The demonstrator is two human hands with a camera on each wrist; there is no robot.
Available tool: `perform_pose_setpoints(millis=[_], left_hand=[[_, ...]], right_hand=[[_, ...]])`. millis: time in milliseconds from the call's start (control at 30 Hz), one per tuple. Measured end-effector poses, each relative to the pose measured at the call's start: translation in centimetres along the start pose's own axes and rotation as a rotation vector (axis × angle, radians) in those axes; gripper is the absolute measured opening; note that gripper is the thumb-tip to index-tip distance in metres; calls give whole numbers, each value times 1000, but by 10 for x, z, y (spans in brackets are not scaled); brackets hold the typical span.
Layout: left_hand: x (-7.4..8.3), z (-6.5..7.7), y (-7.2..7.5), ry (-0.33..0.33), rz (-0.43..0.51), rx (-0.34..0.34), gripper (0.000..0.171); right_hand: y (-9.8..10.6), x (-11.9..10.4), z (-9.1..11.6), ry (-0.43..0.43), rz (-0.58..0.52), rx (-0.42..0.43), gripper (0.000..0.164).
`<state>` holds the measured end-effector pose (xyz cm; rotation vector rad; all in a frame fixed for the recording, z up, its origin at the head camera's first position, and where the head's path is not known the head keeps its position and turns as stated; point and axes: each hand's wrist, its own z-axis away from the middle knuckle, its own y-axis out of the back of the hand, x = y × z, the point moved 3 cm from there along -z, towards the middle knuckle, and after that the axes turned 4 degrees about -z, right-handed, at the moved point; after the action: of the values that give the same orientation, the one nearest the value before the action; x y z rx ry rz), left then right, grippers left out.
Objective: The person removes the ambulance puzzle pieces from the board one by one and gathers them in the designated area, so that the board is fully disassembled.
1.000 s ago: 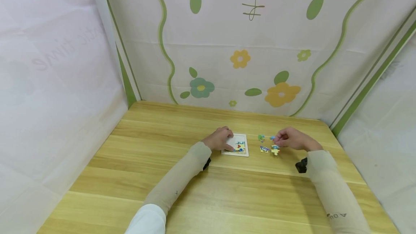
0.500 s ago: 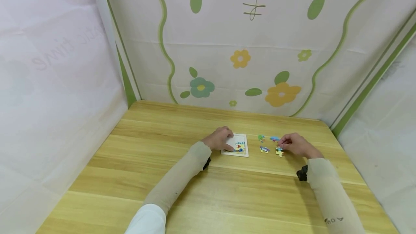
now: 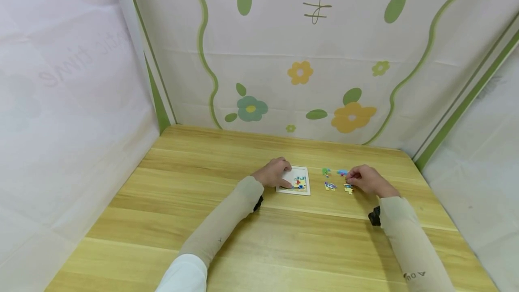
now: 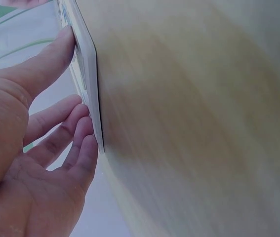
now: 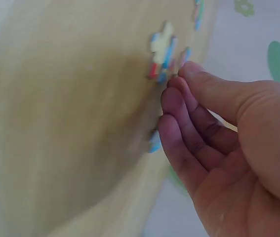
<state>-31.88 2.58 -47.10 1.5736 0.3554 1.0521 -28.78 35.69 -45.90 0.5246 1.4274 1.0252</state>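
My left hand point(image 3: 273, 174) rests on the left side of a white-bordered puzzle board point(image 3: 307, 190). Its thumb lies on the board's face, with the fingertips at the edge in the left wrist view. Some pieces in blue, red and yellow are set in the board's lower part. My right hand point(image 3: 366, 179) has thumb and fingertips together at a yellow, blue and red puzzle piece point(image 5: 162, 52), seemingly pinching its edge; the fingers partly hide the contact. A light blue puzzle piece point(image 3: 343, 172) lies just beyond those fingertips.
Left of the right hand lie a green puzzle piece point(image 3: 325, 171) and a purple and yellow puzzle piece point(image 3: 330, 186). All sit on a wooden table point(image 3: 259, 247), with white printed cloth walls point(image 3: 259, 48) behind and at both sides. Each wrist carries a black camera point(image 3: 375, 216).
My right hand has moved right from its earlier place, and the yellow, blue and red puzzle piece has shifted right and turned slightly. My left hand and the board have stayed put.
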Motion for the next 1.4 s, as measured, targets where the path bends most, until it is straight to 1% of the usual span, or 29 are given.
perform_pose_setpoints(millis=[133,267,433,533,700,833,933,1167,1300,1400], left_hand=[[-1,-1,0,8,1,-2,60],[0,-1,0,16,-2,-1,60],[0,-1,0,22,-8,-3,60],[1,-1,0,23,1,-5,60],[2,-2,1,13,12,-6,59],[2,-2,1,6,15,-4,59],[2,-3,1,3,15,-3,60],[1,-4,2,3,4,0,58],[4,-4,3,-7,-5,-12,58],[7,-5,1,-25,-10,-11,56]], right_hand=[[5,-16,-2,31,33,0,9],[3,-40,-8,83,35,-30,16],[-15,-70,-22,154,48,-60,24],[-30,-85,-31,176,57,-75,26],[-49,-104,-44,202,70,-106,24],[-56,-113,-47,219,91,-125,21],[-57,-115,-47,214,90,-128,20],[-59,-115,-47,204,82,-115,21],[-60,-115,-48,206,86,-107,21],[-62,-116,-47,209,87,-103,22]])
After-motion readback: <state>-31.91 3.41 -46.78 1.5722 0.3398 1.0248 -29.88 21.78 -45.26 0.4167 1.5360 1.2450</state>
